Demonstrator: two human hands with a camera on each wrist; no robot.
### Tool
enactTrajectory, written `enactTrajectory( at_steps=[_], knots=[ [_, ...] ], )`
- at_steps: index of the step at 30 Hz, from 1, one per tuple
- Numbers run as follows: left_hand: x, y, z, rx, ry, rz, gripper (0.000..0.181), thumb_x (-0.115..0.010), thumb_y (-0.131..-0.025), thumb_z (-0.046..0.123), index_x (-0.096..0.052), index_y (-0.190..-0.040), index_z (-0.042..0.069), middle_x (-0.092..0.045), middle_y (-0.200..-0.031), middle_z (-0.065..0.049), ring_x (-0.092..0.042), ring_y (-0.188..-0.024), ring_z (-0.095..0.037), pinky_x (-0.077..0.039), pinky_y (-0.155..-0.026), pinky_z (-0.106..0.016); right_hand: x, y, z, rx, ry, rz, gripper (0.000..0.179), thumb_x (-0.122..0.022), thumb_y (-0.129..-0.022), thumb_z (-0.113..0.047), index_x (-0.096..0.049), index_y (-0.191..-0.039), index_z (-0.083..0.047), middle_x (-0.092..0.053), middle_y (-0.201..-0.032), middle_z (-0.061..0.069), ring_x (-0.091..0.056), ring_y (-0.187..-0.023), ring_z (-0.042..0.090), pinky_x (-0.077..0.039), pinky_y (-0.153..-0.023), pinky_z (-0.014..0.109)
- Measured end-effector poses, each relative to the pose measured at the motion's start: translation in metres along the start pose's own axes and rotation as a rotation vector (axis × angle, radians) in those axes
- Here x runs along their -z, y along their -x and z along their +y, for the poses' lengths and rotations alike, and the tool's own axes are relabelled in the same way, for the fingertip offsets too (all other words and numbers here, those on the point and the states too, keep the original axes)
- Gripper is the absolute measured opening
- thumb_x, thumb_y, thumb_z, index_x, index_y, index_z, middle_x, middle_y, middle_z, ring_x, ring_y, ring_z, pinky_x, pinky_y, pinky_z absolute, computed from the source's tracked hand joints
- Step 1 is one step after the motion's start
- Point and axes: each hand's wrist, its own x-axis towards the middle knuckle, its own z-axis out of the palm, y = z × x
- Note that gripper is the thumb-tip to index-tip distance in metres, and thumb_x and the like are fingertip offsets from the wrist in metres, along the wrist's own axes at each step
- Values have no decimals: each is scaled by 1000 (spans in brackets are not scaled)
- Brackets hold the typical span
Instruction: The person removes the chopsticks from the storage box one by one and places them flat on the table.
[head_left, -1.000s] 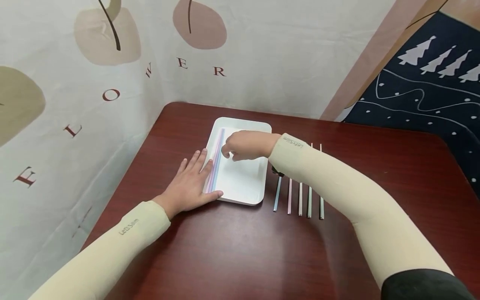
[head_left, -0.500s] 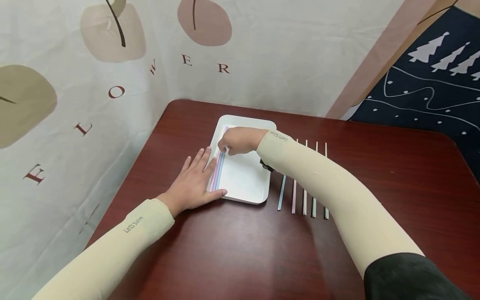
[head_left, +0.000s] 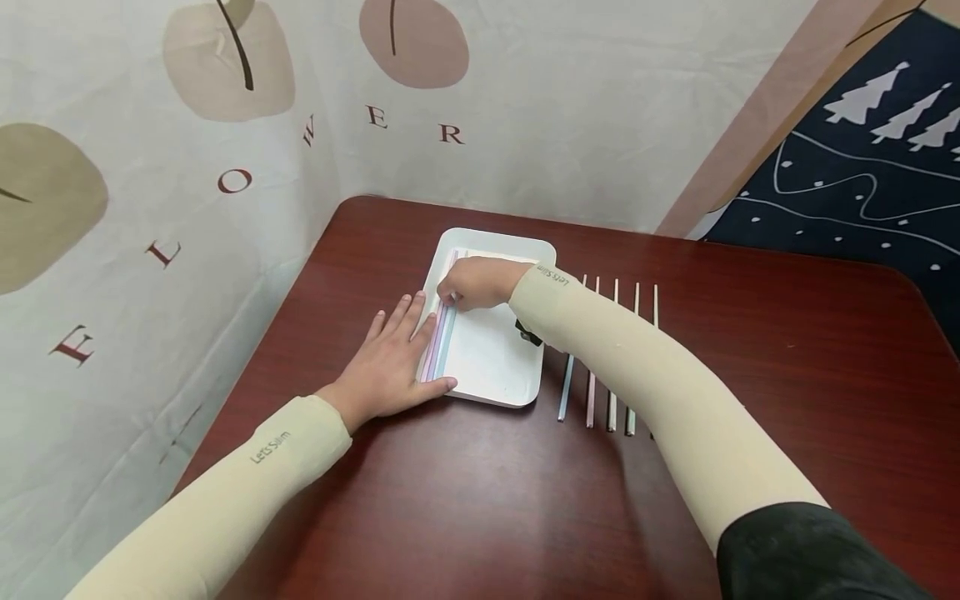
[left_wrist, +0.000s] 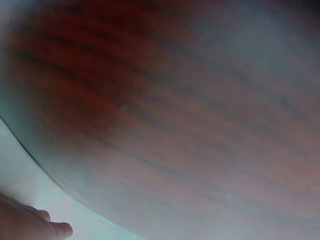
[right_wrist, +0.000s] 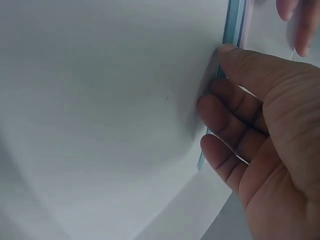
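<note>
A white rectangular tray (head_left: 498,367) lies on the table, with several pastel straws side by side along its left inner side. Pink and lilac ones are outermost; a light blue straw (right_wrist: 232,25) is innermost. My right hand (head_left: 480,282) reaches across the tray and pinches this blue straw between thumb and curled fingers, close against its neighbours. My left hand (head_left: 386,358) rests with spread, straight fingers over the tray's left edge, its thumb at the near rim. Part of the straws is hidden under both hands.
Right of the tray, several more straws (head_left: 591,400) lie spaced apart on the dark red table (head_left: 480,483), partly covered by my right forearm. A printed cloth (head_left: 562,125) hangs behind the table, and a navy cloth (head_left: 862,192) hangs at the right.
My right hand has moved slightly left and brought the light blue straw up against the others. The left hand keeps its place on the tray; the head view has shifted a little.
</note>
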Motion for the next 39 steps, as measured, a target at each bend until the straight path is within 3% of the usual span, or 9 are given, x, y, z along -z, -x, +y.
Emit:
enactTrajectory(
  at_steps=[11, 20, 30, 34, 39],
  knots=[
    [1, -2, 4, 2, 3, -13, 107, -37, -86, 83, -29, -155, 2, -2, -165, -17, -1, -151, -34, -11, -115, -61, -4, 7, -4, -45, 8, 21, 9, -65, -94, -8, -69, -101, -12, -68, -94, 0, -57, -88, 19, -46, -85, 33],
    [1, -1, 5, -3, 10, 7, 105, -40, -86, 81, -31, -154, 1, -4, -165, -18, -1, -151, -34, -11, -115, -61, 8, 18, -7, -79, 22, 27, 10, -64, -96, -10, -69, -104, -13, -68, -94, 0, -57, -83, 19, -47, -82, 32],
    [2, 1, 3, 3, 3, 1, 105, -39, -87, 81, -30, -155, 1, -2, -165, -17, -1, -151, -34, -11, -115, -61, 26, 49, -9, -85, 34, 77, 7, -70, -94, -16, -70, -101, -16, -69, -92, -5, -60, -82, 15, -48, -79, 30],
    [3, 1, 3, 3, -2, -5, 105, -40, -87, 80, -31, -154, 0, -3, -165, -18, -1, -151, -35, -11, -115, -62, 30, 66, -10, -92, 40, 95, 3, -71, -94, -17, -68, -95, -17, -66, -85, -6, -58, -78, 15, -47, -76, 30],
    [5, 2, 3, -4, -2, -8, 106, -41, -87, 80, -31, -154, -1, -3, -164, -20, -1, -151, -36, -11, -114, -63, 29, 90, -7, -79, 64, 131, 11, -69, -94, -14, -63, -86, -16, -61, -77, -5, -52, -72, 15, -44, -72, 31]
  ],
)
